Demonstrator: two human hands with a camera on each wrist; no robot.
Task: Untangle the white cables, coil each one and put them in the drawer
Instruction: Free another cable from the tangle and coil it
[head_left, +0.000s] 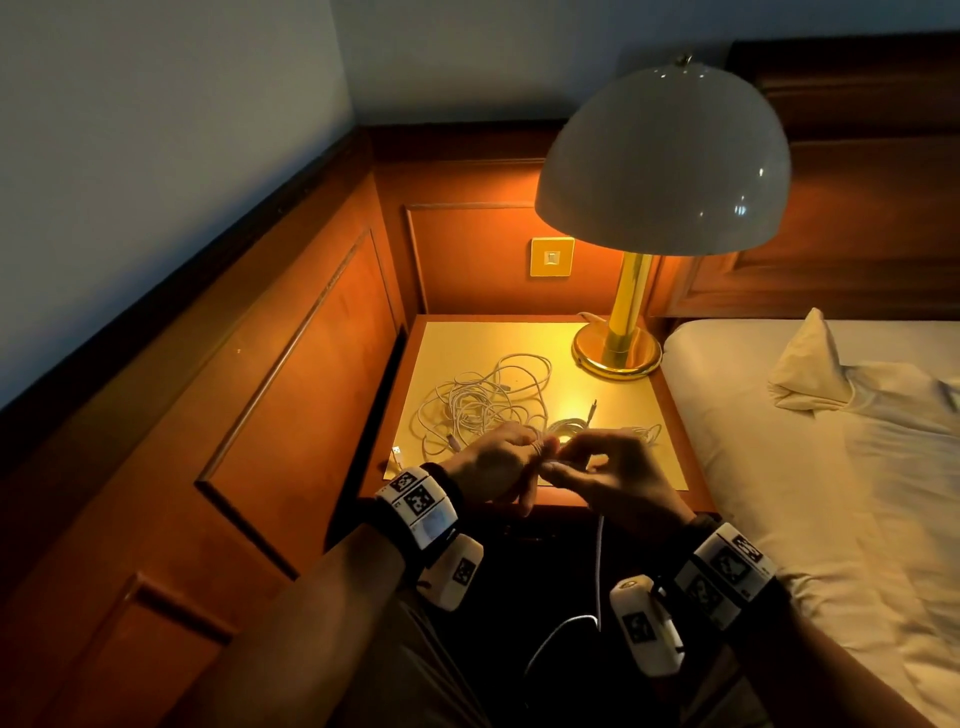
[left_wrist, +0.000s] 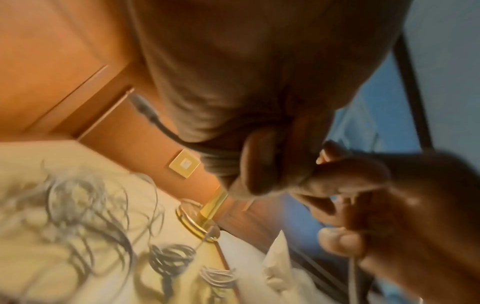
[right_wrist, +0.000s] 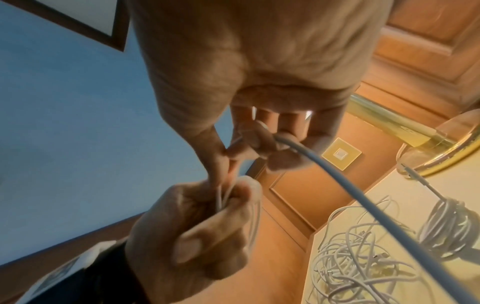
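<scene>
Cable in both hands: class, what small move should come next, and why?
Probably wind another loop: the left hand grips a small coil while the right hand pinches the cable, whose tail hangs below the nightstand.

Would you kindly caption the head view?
Both hands wind a white cable beside the tangle under a lamp.

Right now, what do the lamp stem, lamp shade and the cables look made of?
Lamp stem: polished brass-look metal, with mirror-like gold highlights.
Lamp shade: glossy off-white dome with sharp glints; whether glass, plastic or enamelled metal is unclear.
Tangled cables: thin white, apparently smooth plastic-jacketed, bending into loose loops; one runs between the left hand and right hand.
</scene>
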